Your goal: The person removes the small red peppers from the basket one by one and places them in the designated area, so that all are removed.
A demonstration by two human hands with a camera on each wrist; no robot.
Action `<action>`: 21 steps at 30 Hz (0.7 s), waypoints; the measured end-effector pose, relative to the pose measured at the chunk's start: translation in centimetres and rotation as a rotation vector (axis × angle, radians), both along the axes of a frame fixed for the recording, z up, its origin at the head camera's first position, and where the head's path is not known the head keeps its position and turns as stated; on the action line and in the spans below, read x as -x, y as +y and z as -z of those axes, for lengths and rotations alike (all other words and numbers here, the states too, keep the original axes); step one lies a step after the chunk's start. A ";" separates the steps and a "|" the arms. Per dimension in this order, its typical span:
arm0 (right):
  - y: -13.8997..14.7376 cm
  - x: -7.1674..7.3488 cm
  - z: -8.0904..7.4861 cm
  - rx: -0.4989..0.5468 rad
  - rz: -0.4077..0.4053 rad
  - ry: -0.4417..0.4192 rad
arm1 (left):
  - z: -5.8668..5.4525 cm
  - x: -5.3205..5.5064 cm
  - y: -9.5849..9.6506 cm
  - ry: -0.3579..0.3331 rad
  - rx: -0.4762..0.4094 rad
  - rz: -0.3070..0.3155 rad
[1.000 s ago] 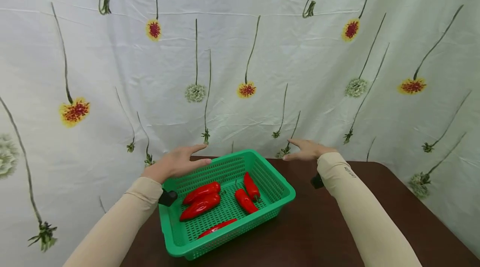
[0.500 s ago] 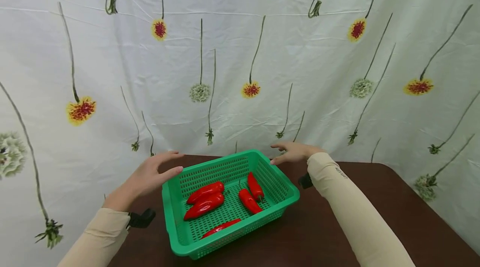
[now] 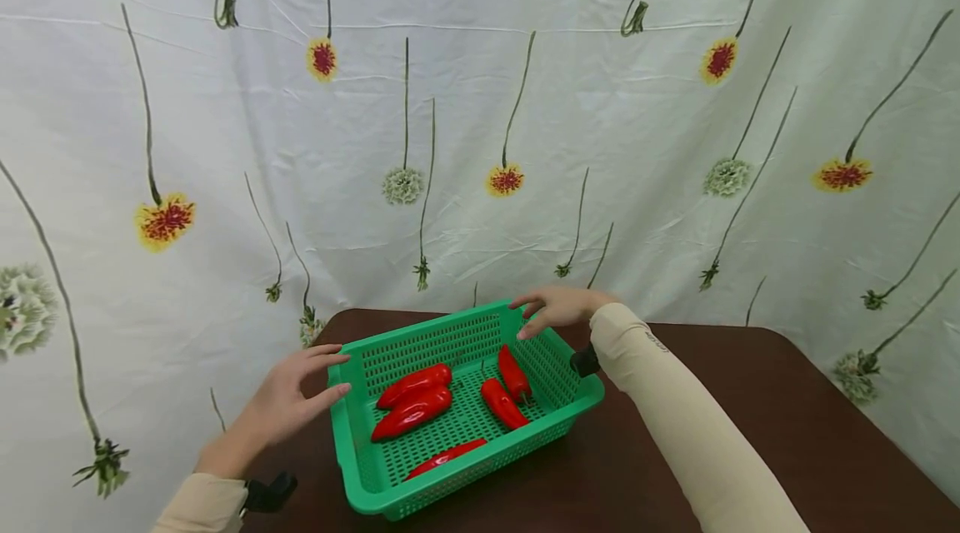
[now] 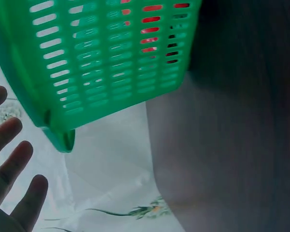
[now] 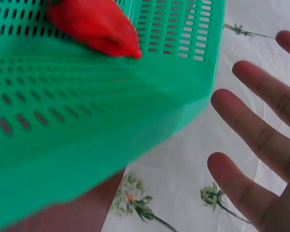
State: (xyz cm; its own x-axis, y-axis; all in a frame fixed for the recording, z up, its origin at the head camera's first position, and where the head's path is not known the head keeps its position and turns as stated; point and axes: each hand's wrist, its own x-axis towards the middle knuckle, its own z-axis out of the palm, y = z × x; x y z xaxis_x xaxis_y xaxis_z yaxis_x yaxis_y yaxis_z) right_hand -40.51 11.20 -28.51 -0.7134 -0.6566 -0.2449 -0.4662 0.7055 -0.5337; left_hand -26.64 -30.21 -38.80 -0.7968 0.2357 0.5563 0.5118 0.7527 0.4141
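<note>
A green perforated plastic basket [image 3: 349,466] stands at an angle on the table. Inside lie several red peppers; two plump ones, such as this pepper [image 3: 412,414], lie side by side on the left, two more [image 3: 504,404] at the right, and one [image 3: 446,458] along the front wall. My left hand [image 3: 281,404] is beside the basket's left end, fingers spread and fingertips close to its rim. My right hand [image 3: 562,308] is over the far right corner with fingers extended. Neither hand grips anything. In the right wrist view, spread fingers [image 5: 261,137] are close to the basket's corner.
The dark brown table [image 3: 675,433] extends to the right of the basket and has a rounded far corner. Behind it hangs a pale curtain [image 3: 480,117] printed with flowers. A black wrist-worn device [image 3: 272,493] sits at each wrist.
My left hand has moved from above the basket's back left corner down and out to its left side. My right hand has come leftward to the far right corner. The peppers stay put.
</note>
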 end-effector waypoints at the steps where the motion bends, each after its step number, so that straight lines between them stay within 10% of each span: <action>1: -0.2 0.0 0.1 0.004 -0.012 -0.005 | 0.3 0.0 0.0 0.022 -0.005 0.001; 21: -1.9 0.3 1.7 0.023 -0.089 -0.109 | 3.4 1.0 1.3 0.314 -0.119 -0.019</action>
